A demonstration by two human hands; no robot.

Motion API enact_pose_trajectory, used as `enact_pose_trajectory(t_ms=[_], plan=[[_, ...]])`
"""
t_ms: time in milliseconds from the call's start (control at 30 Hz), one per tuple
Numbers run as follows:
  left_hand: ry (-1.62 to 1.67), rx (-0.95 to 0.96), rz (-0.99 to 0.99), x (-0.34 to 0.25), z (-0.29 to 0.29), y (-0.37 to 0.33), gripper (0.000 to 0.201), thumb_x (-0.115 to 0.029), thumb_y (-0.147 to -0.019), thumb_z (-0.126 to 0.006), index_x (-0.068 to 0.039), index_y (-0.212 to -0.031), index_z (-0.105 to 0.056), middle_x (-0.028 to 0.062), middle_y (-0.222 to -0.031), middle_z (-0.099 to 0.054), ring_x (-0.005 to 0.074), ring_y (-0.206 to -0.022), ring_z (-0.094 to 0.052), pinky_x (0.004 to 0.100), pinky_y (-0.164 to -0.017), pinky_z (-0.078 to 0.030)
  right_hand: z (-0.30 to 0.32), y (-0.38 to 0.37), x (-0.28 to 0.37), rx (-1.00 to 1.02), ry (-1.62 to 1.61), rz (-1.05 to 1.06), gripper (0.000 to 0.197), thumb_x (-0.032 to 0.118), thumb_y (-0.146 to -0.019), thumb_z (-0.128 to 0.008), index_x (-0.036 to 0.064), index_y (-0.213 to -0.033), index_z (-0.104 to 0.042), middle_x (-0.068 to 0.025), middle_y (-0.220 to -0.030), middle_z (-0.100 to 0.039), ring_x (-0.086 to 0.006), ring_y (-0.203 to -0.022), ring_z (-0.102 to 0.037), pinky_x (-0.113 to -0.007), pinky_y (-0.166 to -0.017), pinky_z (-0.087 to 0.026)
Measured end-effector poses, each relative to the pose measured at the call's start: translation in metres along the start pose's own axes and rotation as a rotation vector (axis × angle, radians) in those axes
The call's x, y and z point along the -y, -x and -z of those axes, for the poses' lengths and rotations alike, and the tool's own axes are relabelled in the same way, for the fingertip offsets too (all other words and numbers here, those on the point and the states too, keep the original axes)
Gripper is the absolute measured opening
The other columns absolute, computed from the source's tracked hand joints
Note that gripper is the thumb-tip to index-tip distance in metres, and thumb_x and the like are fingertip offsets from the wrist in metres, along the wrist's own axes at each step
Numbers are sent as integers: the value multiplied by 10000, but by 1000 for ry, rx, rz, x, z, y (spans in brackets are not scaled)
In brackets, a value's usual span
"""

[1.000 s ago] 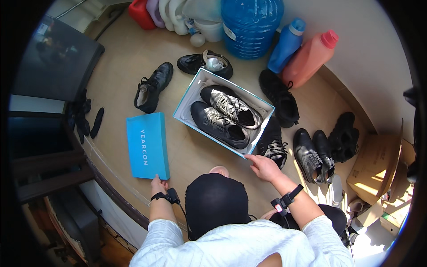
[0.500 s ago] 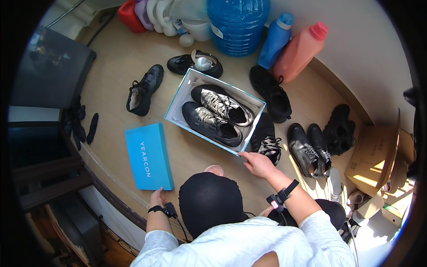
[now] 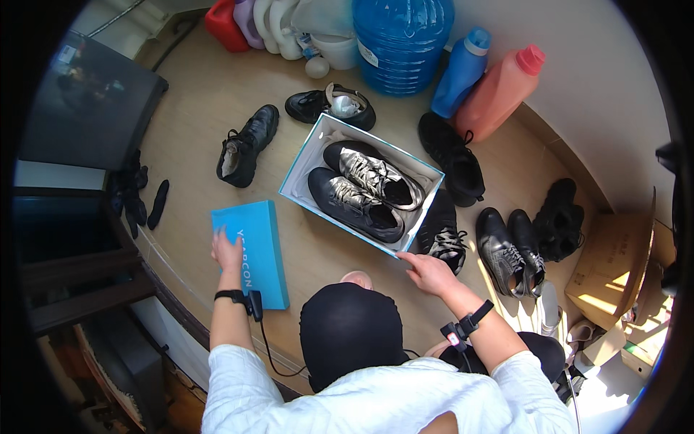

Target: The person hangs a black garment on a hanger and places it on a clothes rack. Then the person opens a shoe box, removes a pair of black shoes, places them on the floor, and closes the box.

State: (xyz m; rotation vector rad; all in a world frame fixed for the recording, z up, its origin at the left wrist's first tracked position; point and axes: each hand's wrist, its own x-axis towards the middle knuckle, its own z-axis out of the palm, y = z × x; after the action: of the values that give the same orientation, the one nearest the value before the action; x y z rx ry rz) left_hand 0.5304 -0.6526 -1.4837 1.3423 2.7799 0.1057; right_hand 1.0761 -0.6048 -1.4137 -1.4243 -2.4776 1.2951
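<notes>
In the head view, the left hand is over the left edge of the blue lid, its fingers loosely spread and pointing away from the person; whether they touch the lid cannot be told. The lid lies on the floor, lettered face up, to the left of the box and apart from it. The right hand is at the near right corner of the box, its forefinger at the rim and its thumb a little lower — whether it pinches the corner or only rests against it cannot be told.

The box is open and set at a slant. In it, on pale paper, black shoes lie side by side, laced, toes toward the far left and heels toward the near right.

One black boot is on the floor beyond the lid; a stuffed shoe lies just past the far corner of the box. To the right are a dark shoe and, just beside the box and partly hidden by it, a laced shoe. Farther right sits a polished pair, near a carton.

Past the shoes are a water jug, a blue bottle and a pink bottle — the pink one leaning
</notes>
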Motion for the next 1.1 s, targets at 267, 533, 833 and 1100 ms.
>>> enact_pose_trajectory(t_ms=[267,533,833,1100], plan=[[-9,151,-64,-129,31,-120,709,-244,-820,-709,-114,-1434,-380,50,-1508,-354,263,-1326,-431,543,-1038,-371,2,6,5,33,26,-92,567,156,-857,-599,249,-1385,-416,-109,-954,-651,-308,-921,-643,-434,-791,-528],[-51,264,-126,-127,-3,-143,661,-189,-794,-737,-79,-1378,-447,159,-1378,-443,353,-1246,-478,423,-1014,-445,-7,10,6,-1,-20,-148,603,154,-859,-602,256,-1412,-383,-116,-957,-657,-319,-924,-641,-451,-785,-527],[89,1,-3,-129,1,-119,571,-187,-841,-689,-52,-1341,-448,170,-1360,-432,387,-1181,-512,477,-956,-467,-6,8,3,-14,17,-106,588,150,-847,-611,233,-1393,-411,-118,-955,-648,-318,-920,-639,-441,-784,-525],[102,65,226,-116,4,-14,1005,-425,-717,-801,-156,-1496,-226,180,-1528,-243,397,-1386,-265,578,-1041,-358,-4,4,4,-50,34,-58,523,138,-842,-619,192,-1342,-476,-113,-914,-602,-303,-913,-623,-423,-790,-517]])
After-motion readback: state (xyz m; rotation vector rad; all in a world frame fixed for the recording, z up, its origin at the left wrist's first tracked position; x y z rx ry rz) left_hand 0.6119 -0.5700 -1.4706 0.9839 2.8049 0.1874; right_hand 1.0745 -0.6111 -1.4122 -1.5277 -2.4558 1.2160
